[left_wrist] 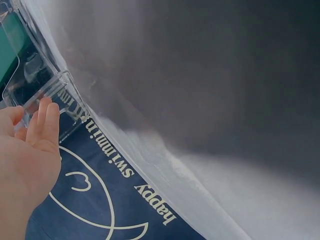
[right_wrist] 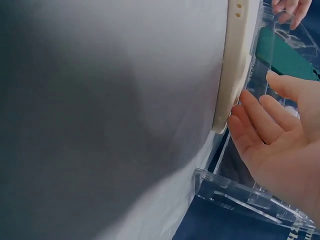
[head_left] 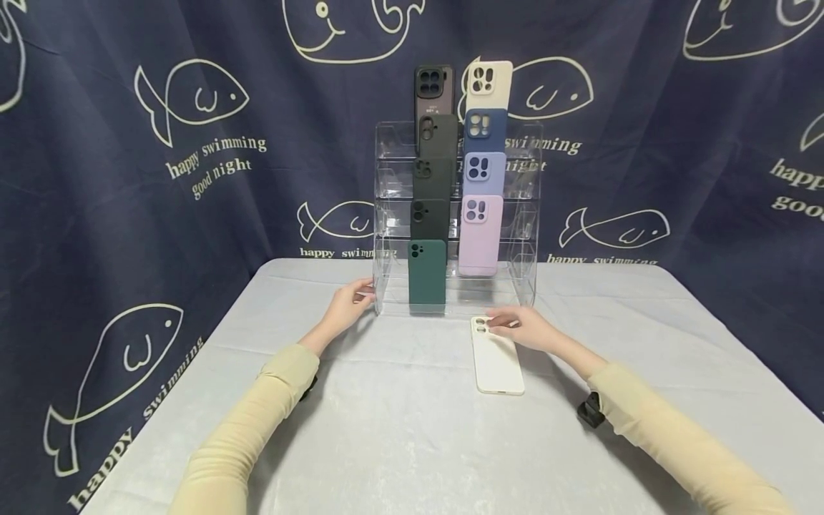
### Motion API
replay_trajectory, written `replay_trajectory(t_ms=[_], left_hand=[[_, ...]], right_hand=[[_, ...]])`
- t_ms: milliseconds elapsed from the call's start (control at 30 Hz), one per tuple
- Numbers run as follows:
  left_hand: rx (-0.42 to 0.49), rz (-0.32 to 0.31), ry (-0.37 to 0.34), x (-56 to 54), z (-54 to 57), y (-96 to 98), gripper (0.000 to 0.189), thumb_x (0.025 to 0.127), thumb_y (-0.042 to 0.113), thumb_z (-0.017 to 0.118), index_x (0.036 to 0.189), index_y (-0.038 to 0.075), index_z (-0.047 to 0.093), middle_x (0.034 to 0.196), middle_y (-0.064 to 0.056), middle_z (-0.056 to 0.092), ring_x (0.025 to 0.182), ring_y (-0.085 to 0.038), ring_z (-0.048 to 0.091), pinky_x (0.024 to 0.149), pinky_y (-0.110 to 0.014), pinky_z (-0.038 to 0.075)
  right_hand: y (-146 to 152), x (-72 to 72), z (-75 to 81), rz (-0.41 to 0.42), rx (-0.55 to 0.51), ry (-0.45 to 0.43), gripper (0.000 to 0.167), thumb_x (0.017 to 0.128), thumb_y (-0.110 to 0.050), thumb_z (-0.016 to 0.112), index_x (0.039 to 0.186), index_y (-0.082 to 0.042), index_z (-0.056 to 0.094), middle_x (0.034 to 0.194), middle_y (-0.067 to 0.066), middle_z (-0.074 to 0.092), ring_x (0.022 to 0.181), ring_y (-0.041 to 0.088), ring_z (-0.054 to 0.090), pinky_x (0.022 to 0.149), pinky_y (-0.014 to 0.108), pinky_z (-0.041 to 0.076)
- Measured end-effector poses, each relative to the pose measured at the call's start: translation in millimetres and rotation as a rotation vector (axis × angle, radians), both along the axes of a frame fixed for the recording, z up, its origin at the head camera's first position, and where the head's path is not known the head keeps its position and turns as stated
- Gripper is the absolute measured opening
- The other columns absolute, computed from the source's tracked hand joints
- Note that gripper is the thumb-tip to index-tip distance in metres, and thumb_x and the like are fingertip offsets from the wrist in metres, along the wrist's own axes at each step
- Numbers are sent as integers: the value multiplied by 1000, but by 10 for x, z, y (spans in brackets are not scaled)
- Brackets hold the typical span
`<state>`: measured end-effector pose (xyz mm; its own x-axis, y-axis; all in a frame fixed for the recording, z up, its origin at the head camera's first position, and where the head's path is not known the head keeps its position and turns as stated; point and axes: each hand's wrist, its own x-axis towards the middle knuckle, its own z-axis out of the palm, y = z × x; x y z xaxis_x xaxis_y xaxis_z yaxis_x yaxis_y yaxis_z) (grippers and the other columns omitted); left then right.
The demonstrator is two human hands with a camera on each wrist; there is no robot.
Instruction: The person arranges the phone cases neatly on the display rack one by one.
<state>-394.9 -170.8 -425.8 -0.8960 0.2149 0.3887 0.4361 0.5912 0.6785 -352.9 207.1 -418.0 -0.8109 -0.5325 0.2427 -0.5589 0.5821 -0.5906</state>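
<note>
A cream phone case [head_left: 498, 365] lies back up on the table, close in front of a clear tiered rack [head_left: 473, 292]. My right hand [head_left: 524, 327] is over the far end of this case, fingers loosely extended; in the right wrist view the fingertips are right at the edge of the case [right_wrist: 235, 55] and the thumb stands apart. My left hand [head_left: 347, 306] is at the rack's lower left side. Seen from the left wrist, its fingers [left_wrist: 44, 120] reach up against the clear side panel. A dark green case [head_left: 428, 275] and a pink case [head_left: 481, 243] stand in the rack.
Behind the green case rise several dark cases [head_left: 433, 179]; behind the pink one stand a lilac case [head_left: 484, 172], a blue case [head_left: 496, 129] and a cream case [head_left: 498, 82]. A grey-white cloth covers the table [head_left: 386, 436]. A navy fish-print curtain [head_left: 212, 172] hangs behind.
</note>
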Motion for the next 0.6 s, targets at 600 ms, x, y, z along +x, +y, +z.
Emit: replay_trajectory(t_ms=[600], left_hand=[[-8, 16, -11, 22, 16, 23, 43, 92, 11, 58, 131, -3, 50, 114, -22, 64, 96, -34, 65, 88, -39, 55]], right_hand=[[97, 130, 33, -105, 10, -68, 51, 79, -20, 73, 120, 7, 58, 110, 21, 66, 91, 29, 62, 81, 37, 53]])
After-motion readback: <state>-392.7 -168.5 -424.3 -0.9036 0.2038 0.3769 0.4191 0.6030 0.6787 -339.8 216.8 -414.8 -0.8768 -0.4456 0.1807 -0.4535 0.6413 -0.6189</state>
